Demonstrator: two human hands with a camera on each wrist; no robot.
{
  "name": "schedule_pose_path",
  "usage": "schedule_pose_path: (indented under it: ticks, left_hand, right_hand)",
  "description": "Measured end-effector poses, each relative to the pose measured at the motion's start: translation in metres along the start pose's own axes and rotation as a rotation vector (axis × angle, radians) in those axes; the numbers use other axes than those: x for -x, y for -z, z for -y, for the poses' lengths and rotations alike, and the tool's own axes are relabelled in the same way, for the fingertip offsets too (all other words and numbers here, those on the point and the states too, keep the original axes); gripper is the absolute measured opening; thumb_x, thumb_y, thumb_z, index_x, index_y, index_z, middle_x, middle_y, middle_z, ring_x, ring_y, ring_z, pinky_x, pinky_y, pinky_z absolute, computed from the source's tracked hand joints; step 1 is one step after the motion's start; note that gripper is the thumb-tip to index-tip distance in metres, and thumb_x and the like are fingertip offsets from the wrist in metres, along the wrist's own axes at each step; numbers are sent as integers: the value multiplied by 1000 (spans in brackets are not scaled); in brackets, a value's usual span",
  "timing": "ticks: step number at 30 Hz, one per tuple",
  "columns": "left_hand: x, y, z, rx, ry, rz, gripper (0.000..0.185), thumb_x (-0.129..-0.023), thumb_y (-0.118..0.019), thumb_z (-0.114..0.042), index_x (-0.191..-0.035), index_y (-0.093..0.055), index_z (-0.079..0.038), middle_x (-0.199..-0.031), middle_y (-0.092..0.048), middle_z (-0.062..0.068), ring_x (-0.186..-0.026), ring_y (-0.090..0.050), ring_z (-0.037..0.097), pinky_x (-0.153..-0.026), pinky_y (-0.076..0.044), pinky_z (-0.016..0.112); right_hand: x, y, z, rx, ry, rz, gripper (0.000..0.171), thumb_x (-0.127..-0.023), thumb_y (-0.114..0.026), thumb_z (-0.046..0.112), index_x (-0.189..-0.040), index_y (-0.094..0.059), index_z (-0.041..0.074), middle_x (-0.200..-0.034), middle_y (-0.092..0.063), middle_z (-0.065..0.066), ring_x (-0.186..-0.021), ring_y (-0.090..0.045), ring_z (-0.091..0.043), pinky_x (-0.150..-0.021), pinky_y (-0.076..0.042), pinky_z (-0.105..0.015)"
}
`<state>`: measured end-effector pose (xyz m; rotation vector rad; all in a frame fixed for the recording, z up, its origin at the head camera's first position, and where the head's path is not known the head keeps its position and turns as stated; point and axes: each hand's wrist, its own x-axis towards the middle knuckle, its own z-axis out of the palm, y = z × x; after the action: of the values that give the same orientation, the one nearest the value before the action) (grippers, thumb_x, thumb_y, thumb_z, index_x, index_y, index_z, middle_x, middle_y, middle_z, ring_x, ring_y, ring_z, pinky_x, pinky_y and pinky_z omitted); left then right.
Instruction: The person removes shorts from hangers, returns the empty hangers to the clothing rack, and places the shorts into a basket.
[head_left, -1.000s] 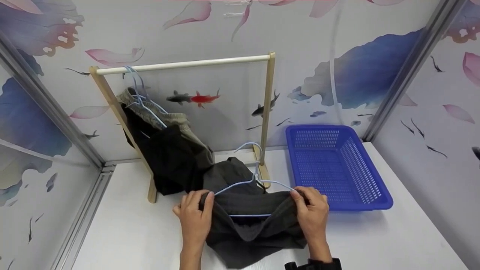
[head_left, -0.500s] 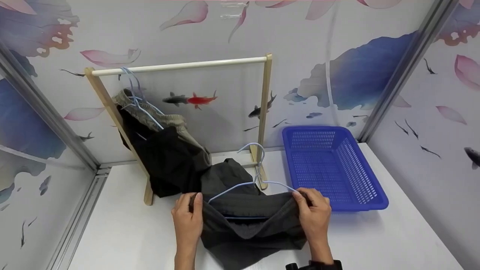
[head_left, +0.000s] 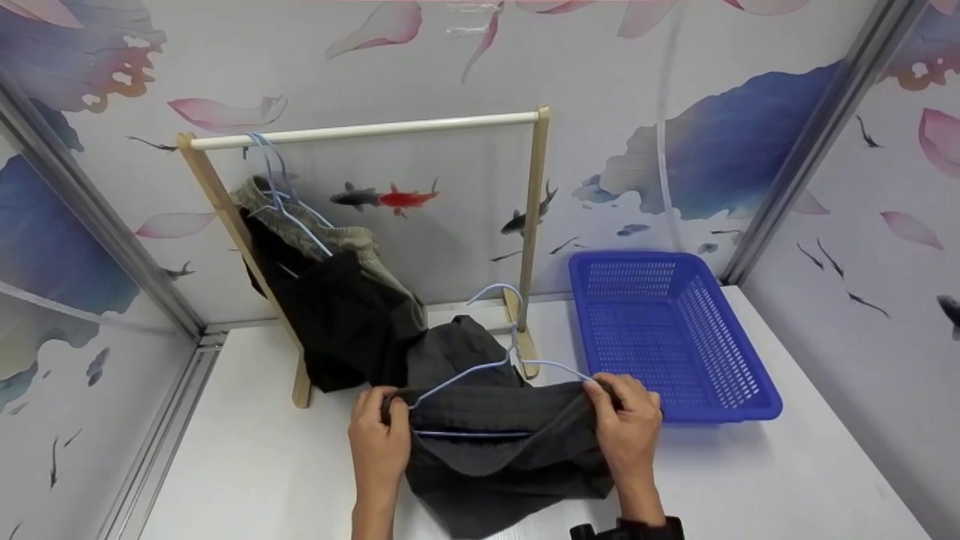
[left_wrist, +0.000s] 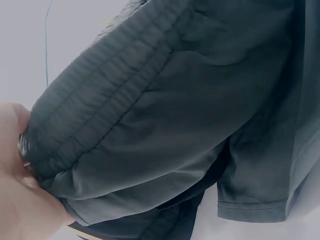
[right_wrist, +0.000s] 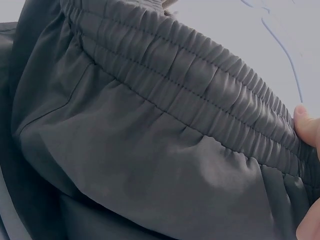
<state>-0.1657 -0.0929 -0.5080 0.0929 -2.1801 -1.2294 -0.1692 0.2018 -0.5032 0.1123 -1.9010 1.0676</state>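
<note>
Change: since half a second ago both hands have barely shifted; the waistband looks drawn slightly wider along the hanger's bottom bar.
Left hand point(head_left: 379, 444): palm down, forearm running straight toward the body, fingers curled over the left end of the waistband, pinching it.
Right hand point(head_left: 628, 430): palm down, wrist in a dark cuff, fingers curled round the right end of the waistband.
Dark grey elastic-waist shorts point(head_left: 495, 450): on the white table point(head_left: 787, 487), stretched between the hands over the pale blue wire hanger point(head_left: 501, 360).
Wooden clothes rack point(head_left: 537, 225): behind, carrying black and khaki garments point(head_left: 337, 300).
Blue plastic basket point(head_left: 671, 334): just right of the right hand.
</note>
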Motion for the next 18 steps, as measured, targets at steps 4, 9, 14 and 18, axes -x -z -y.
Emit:
schedule_pose_path:
  ticks: [4,9,14,18]
  left_hand:
    - [1,-1,0,8,28,-25,15,-97,-55,-1,-97,-70,3,-99,-66,17,-96,-63,34,-85,-50,54]
    - [1,-1,1,48,68,-30,17,-100,-53,-2,-101,-68,5,-103,-66,19,-100,-64,36,-89,-50,53]
    - [1,2,-1,114,164,-22,19,-103,-51,-3,-106,-68,4,-109,-67,17,-104,-63,32,-92,-49,48]
    - [1,5,-3,152,244,-20,20,-104,-50,-5,-109,-68,2,-111,-68,16,-105,-62,29,-90,-47,40]
  right_hand:
    - [0,2,1,5,-10,10,13,-80,-82,-6,-87,-79,4,-80,-75,-5,-76,-67,-20,-74,-31,-25]
    - [-1,3,0,6,-10,8,15,-80,-82,-6,-87,-79,6,-80,-74,-5,-75,-67,-22,-74,-31,-25]
    - [-1,2,-2,1,-28,16,16,-79,-82,-6,-88,-79,7,-80,-75,-5,-75,-67,-22,-74,-32,-24]
    - [0,3,-3,1,-39,24,15,-80,-82,-6,-88,-79,6,-82,-75,-6,-76,-68,-21,-74,-32,-23]
